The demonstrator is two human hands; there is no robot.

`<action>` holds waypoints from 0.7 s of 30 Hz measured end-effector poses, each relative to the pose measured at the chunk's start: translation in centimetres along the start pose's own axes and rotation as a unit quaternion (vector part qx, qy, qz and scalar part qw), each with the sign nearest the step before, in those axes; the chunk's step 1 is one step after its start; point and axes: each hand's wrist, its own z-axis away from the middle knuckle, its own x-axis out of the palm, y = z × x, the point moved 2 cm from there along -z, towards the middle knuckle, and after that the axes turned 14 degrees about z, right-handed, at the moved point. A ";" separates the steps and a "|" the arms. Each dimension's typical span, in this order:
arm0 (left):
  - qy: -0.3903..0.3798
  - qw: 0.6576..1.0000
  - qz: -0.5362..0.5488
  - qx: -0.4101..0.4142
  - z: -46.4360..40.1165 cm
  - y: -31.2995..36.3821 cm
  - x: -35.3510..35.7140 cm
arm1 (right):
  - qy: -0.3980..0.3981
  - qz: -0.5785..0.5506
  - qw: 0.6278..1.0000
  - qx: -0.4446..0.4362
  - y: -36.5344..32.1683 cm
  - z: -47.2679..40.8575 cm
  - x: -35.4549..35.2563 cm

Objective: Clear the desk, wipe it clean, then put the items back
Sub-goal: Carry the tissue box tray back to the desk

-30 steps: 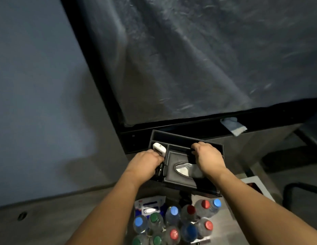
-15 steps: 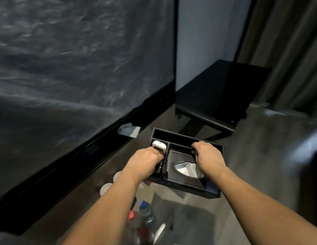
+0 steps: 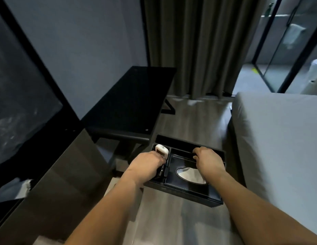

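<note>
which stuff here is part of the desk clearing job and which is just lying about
Part of the job:
- black organizer tray, held by left hand and right hand
- white remote in the tray
- tissue box in the tray
- dark desk

Just lying about:
- black bench
- bed
- curtain

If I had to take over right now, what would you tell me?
Left hand: gripping the left side of the black tray, next to the white remote standing in its side slot.
Right hand: gripping the tray's inner divider, above the tissue box.
The tray is in the air over the floor, between the black bench and the bed.
Done: tray lifted and carried.
Left: set it down, wipe the desk, put things back. Keep your grip level.
</note>
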 end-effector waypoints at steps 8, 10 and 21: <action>-0.045 0.998 0.016 0.028 -13.1 -3.2 1.6 | -0.044 0.012 0.999 0.029 5.5 -9.6 3.1; -0.040 0.998 0.018 0.041 -16.5 -4.8 1.6 | -0.050 0.017 0.998 0.034 6.1 -13.0 3.5; -0.065 0.993 0.005 0.095 -35.9 -12.2 -2.6 | -0.050 -0.002 0.996 0.075 10.4 -30.6 1.4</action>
